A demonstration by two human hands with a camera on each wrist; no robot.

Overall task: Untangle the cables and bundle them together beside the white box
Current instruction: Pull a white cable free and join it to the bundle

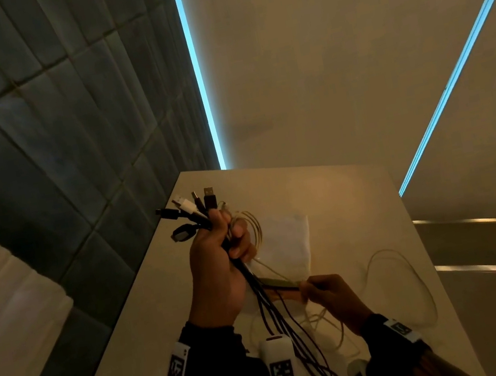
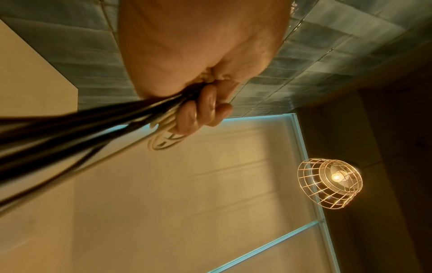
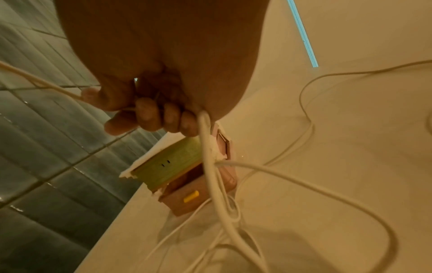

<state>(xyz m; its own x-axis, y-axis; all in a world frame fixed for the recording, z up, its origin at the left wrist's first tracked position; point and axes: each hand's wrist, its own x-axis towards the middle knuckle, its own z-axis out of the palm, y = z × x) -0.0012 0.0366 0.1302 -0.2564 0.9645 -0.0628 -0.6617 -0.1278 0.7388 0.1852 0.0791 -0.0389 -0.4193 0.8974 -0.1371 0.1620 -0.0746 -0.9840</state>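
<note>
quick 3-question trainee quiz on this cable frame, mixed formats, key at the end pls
1. True or false: the left hand grips the bundle of dark cables with their plugs fanned out above the fist.
2. What does the right hand hold? A) white cable B) a plug C) nothing
3. Fill in: the loose white loops lie on the ____.

Key: 1 true; 2 A; 3 table

Both hands are bare. The left hand (image 1: 213, 270), in the middle of the frame, has a black cuff (image 1: 201, 345) with a white tag (image 1: 178, 367) of black squares. The right hand (image 1: 335, 295), lower right, has a black cuff (image 1: 386, 342) and tag (image 1: 401, 328) too.
</note>
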